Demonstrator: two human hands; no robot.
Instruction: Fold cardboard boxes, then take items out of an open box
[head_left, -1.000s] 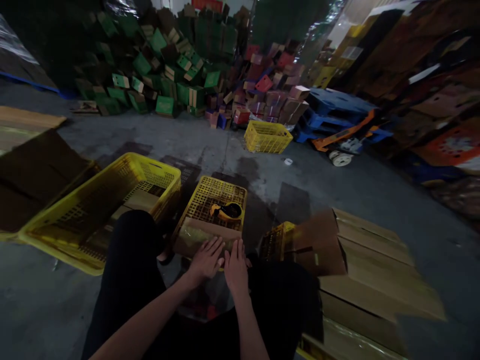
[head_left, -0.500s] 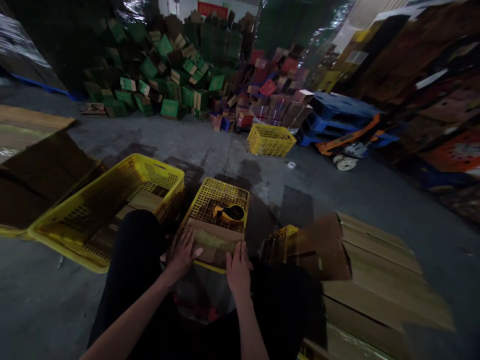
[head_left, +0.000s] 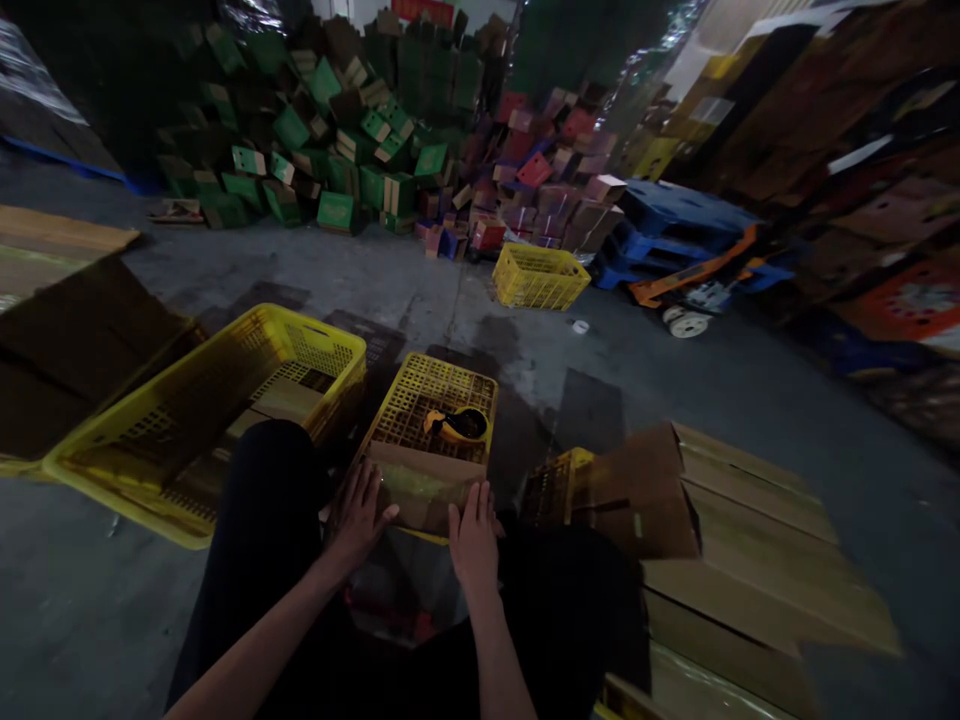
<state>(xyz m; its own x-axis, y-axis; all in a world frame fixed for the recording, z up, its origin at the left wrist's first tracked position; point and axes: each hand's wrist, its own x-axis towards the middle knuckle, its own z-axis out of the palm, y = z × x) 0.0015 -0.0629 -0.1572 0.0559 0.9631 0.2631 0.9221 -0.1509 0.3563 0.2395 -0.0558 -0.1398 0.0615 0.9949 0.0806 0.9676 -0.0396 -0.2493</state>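
A small brown cardboard piece (head_left: 424, 490) with a shiny strip of tape across it lies on the near end of an upturned yellow crate (head_left: 442, 375) between my knees. My left hand (head_left: 361, 512) rests on its left end, fingers stretched out and thumb pointing inward. At the right end, my right hand (head_left: 474, 530) lies with its fingers extended forward over the cardboard. The undersides of both hands are hidden. Just beyond the cardboard, a yellow and black tape dispenser (head_left: 456, 425) sits on the crate's grid.
To my left stands a large yellow crate (head_left: 206, 370) with flat cardboard inside. Stacked cardboard sheets (head_left: 772, 540) lie at my right. Farther off are another yellow crate (head_left: 540, 278), blue pallets (head_left: 682, 215), an orange pallet jack (head_left: 694, 270) and piled green boxes (head_left: 337, 210).
The view has shifted very slightly. Both hands stay on the cardboard, in nearly the same pose, and the tape dispenser has not moved on the crate.
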